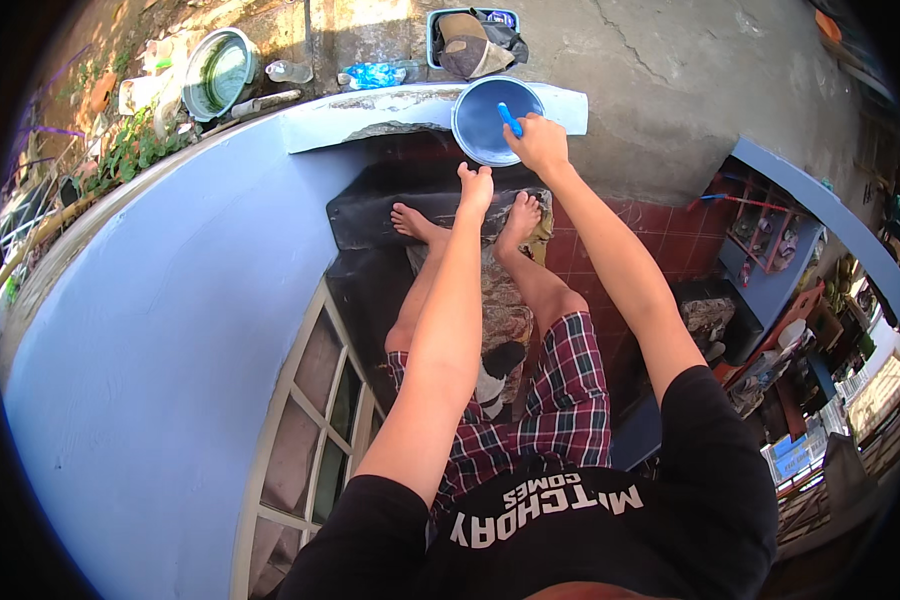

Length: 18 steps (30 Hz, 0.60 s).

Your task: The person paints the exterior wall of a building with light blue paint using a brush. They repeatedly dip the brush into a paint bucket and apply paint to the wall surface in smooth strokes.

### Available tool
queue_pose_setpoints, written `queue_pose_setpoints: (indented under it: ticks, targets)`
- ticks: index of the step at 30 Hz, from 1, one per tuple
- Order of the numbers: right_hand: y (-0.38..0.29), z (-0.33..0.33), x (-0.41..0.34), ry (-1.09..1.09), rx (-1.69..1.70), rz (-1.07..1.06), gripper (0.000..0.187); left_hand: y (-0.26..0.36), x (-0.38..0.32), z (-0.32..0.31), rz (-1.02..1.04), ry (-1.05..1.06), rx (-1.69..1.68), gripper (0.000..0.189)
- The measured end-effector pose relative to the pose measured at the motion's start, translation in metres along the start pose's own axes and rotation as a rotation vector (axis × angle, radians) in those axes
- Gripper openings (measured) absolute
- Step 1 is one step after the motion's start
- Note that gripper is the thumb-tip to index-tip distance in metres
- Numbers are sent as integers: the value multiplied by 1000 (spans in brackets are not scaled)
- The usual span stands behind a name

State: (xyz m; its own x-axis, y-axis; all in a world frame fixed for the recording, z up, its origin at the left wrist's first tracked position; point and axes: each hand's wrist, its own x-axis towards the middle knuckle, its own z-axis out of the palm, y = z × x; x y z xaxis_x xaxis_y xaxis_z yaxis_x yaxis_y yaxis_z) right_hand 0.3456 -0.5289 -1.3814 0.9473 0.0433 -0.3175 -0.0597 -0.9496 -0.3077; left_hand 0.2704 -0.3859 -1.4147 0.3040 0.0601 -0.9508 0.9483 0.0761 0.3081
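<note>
A round bucket (480, 112) with bluish liquid, likely paint, stands at the light-blue wall ledge (566, 112). Over its right side, my right hand (541, 146) grips a blue handle (509, 120), perhaps a paintbrush's; its lower end is hidden. My left hand (476, 189) is at the bucket's near rim with its fingers bent. Whether those fingers hold the rim is unclear. Below the hands, my bare feet (523, 214) rest on a worn black seat (367, 221).
To the left runs a light-blue wall (157, 315) with a white-framed window (311, 420). Beyond the ledge are a tub holding a cap (465, 45), a green-stained basin (221, 75) and a plastic bottle (290, 71). Red floor tiles (645, 225) lie lower right; a small rack (765, 225) stands farther right.
</note>
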Motion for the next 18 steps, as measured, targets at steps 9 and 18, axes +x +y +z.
queue_pose_setpoints:
  ticks: [9, 18]
  targets:
    - [-5, 26, 18, 156, 0, 17, 31, -28, 8, -3, 61, -52, -436, 49]
    - [13, -36, -59, 83, 388, 312, 28, -37, 2, -2, 117, -24, -240, 35]
